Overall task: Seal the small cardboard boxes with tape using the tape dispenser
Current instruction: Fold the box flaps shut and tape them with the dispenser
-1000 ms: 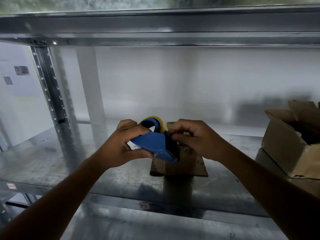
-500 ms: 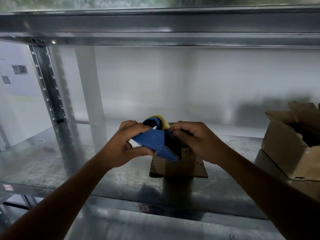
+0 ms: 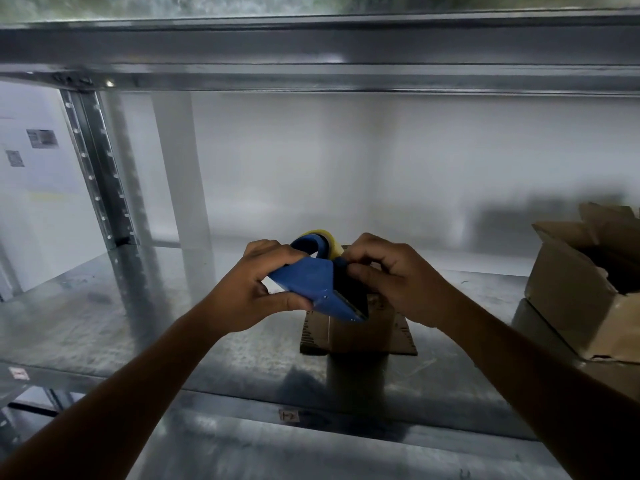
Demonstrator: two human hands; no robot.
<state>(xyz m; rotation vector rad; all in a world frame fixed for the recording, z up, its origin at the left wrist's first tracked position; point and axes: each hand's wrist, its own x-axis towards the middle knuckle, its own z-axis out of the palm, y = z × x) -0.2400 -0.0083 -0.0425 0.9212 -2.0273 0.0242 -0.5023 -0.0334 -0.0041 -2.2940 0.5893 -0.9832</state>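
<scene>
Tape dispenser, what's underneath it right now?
A small box stands on the shelf below the dispenser. The dispenser and the right hand cover its top, so whether it is taped cannot be seen.

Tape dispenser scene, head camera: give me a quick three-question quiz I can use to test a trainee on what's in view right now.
1. True or false: the left hand grips the blue tape dispenser.
2. Where is the small cardboard box? A) standing on the metal shelf, just under the dispenser; B) on the top rail; C) on the floor.
3. Fill in: the larger open box sits at the ___ edge of the view.

Key: 1 true; 2 A; 3 right.
</scene>
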